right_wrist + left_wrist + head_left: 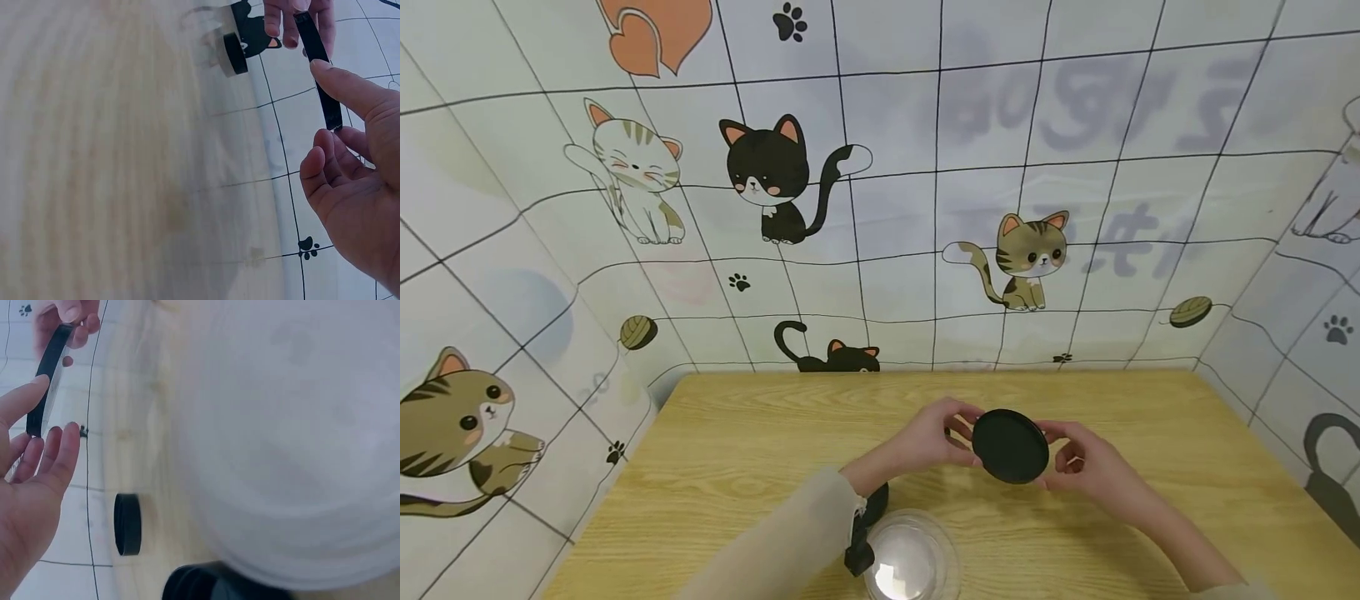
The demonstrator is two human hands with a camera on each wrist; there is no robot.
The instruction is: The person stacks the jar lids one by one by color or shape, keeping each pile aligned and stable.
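Observation:
A round black lid (1011,447) with a thin raised rim is held up over the wooden table, its dark face turned to the head camera. My left hand (934,437) pinches its left edge between thumb and fingers. On the opposite edge, my right hand (1088,468) pinches the rim, its other fingers loosely curled. Both wrist views show the lid edge-on, as a narrow black band (49,381) in the left one. Beyond the left hand, a small black cap (128,525) stands on the table, mostly hidden by the fingers in the head view.
A clear round plastic container (912,557) stands at the table's front, below my left forearm. Beside it is a black round open piece (200,581), partly covered by the sleeve in the head view. Cat-printed tiled sheeting (895,208) walls the table (760,442) at back and sides.

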